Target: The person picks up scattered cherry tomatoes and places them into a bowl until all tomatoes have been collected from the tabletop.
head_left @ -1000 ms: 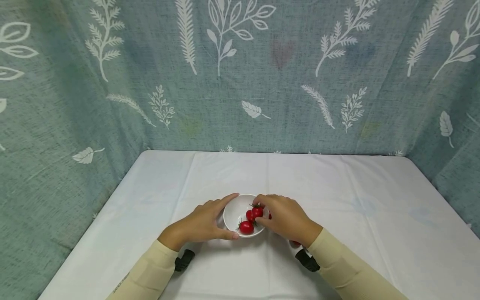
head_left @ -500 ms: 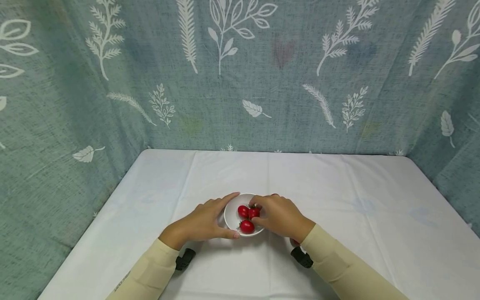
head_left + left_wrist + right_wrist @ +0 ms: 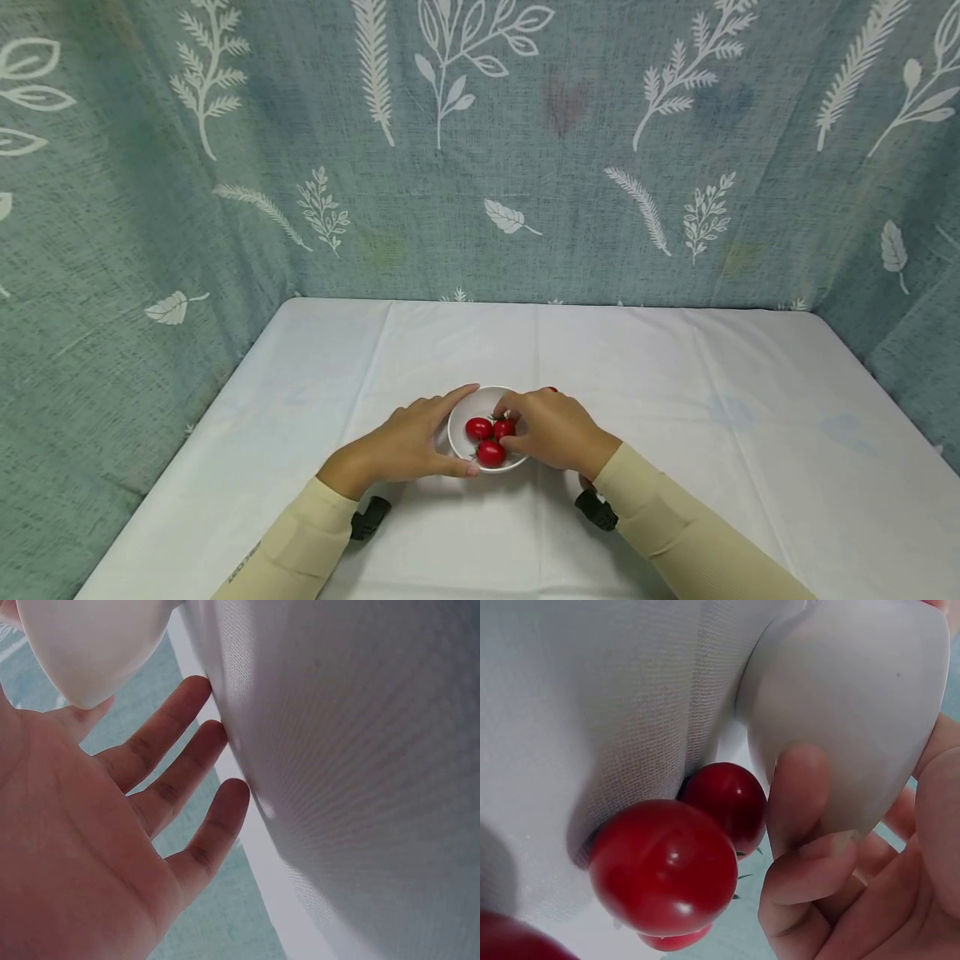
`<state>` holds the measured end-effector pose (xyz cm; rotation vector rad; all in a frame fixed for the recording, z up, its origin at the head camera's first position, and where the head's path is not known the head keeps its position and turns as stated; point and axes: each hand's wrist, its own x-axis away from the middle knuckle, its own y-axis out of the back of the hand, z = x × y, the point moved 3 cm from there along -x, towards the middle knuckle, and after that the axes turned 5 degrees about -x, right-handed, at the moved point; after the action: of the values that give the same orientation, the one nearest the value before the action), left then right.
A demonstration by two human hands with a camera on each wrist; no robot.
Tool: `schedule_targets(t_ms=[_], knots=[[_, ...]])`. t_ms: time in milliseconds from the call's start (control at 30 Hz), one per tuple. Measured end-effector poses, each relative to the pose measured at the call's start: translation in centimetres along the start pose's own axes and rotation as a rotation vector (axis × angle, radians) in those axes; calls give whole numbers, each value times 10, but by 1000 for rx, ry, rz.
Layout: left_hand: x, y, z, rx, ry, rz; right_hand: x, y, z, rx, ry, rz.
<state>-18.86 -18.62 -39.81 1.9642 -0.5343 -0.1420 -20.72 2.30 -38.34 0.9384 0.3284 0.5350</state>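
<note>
A small white bowl point(image 3: 461, 421) stands on the table with several red cherry tomatoes inside. My left hand point(image 3: 397, 446) holds it from the left, index finger along the far rim and thumb at the near rim; the other fingers point(image 3: 169, 787) stretch out below the bowl. Reaching over the right rim, my right hand point(image 3: 558, 429) pinches a cherry tomato point(image 3: 504, 429) between thumb and index finger. Next to that one lie a second tomato point(image 3: 478, 429) and a third tomato point(image 3: 491, 453). The right wrist view shows other right-hand fingers point(image 3: 799, 780) curled against the bowl's outside.
Outside the bowl, more tomatoes point(image 3: 664, 866) lie on the white cloth point(image 3: 637, 358), under and beside the right hand; in the head view mostly hidden, one tomato point(image 3: 552, 389) peeks out past the knuckles. A patterned green curtain point(image 3: 555, 200) hangs behind the table.
My right hand has shifted left and deeper over the bowl with its pinched tomato. One tomato inside has moved left. The left hand and the bowl stay nearly in place.
</note>
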Motion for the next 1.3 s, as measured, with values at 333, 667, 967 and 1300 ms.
schedule_targets(t_ms=[333,667,967,1300], knots=[[0,0,1,5,-2,2,-1,-1,0,37,0,0],[-1,1,0,-6,-11,-6,15,8,1,80,46,-143],[0,-2,5,-15,8,-10,30,20,-3,49,97,-290],[-1,-1,1,-8,-10,-16,35,33,-25,53,36,-323]])
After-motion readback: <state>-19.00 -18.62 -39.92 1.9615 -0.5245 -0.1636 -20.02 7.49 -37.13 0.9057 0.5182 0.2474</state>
